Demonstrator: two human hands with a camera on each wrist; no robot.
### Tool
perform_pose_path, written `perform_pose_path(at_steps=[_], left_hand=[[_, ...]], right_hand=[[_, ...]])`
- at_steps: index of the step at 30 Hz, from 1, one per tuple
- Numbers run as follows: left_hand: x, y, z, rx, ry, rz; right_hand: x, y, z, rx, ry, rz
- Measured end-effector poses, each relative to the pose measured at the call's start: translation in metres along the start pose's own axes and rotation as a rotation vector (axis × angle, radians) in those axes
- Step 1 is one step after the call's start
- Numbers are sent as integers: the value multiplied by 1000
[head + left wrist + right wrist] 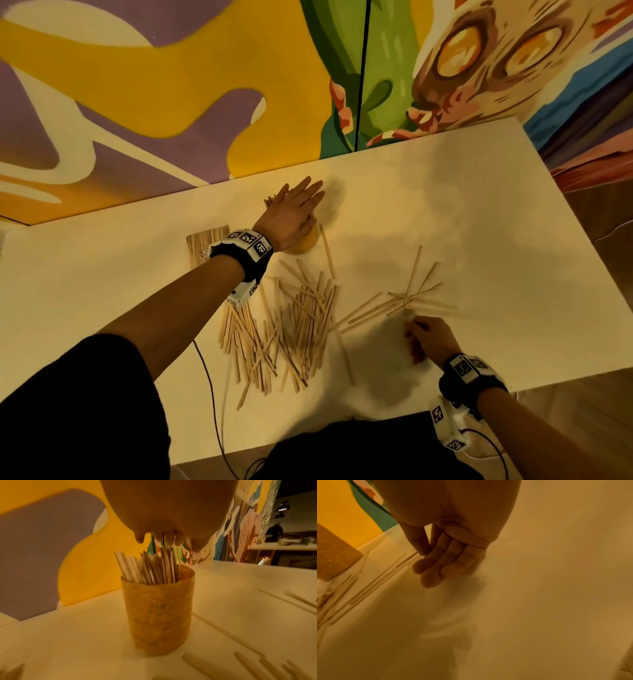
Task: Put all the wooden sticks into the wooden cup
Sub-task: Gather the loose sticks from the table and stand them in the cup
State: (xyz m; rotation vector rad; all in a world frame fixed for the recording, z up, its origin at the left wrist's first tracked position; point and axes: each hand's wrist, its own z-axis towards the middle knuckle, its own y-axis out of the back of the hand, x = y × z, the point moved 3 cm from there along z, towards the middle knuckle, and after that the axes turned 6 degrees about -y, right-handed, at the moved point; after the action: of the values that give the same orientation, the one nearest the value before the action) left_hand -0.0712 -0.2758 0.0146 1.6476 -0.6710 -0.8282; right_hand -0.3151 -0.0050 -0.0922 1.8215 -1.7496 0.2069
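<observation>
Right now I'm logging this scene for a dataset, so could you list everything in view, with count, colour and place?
wooden cup: one, tan, upright at the table's far middle, under the left hand
sticks in cup: a bundle, too many to count, pale wood, standing upright
big stick pile: many, pale wood, loose on the table nearer than the cup
small stick scatter: roughly a dozen, pale wood, right of the big pile
flat stick bundle: one, pale wood, left of the cup
table: one, cream
mural wall: yellow, purple, green, behind the table
left hand: fingers straight, over the cup's sticks
right hand: fingers curled, thumb and fingertip at the small scatter; whether it pinches a stick is unclear
</observation>
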Motion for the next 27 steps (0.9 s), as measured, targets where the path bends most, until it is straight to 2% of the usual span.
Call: perform_pose_path(at_steps=[3,4,6,10,14,17,19,27], left_hand=[[-17,26,-8,-335,-28,-214],[-26,31,-15,-364,3,-304],[-46,24,-32,-253,108,-405],[-75,-32,-80,91,437,-427],[-101,-84,-121,277,662,-422],[-112,-109,-126,305,762,-402],[-119,-115,-119,274,802,-422],[-125,-121,-102,174,883,-442]], right_hand=[[1,0,-2,-6,0,-2],[0,-1,-2,-10,-2,-1],[-1,-1,-3,-18,-3,4],[-1,-3,-7,-15,2,-20],[-2,-4,-12,-16,2,-90],[1,-3,-10,6,1,-131],[3,-1,-6,40,-5,-154],[5,6,8,195,-27,-175]])
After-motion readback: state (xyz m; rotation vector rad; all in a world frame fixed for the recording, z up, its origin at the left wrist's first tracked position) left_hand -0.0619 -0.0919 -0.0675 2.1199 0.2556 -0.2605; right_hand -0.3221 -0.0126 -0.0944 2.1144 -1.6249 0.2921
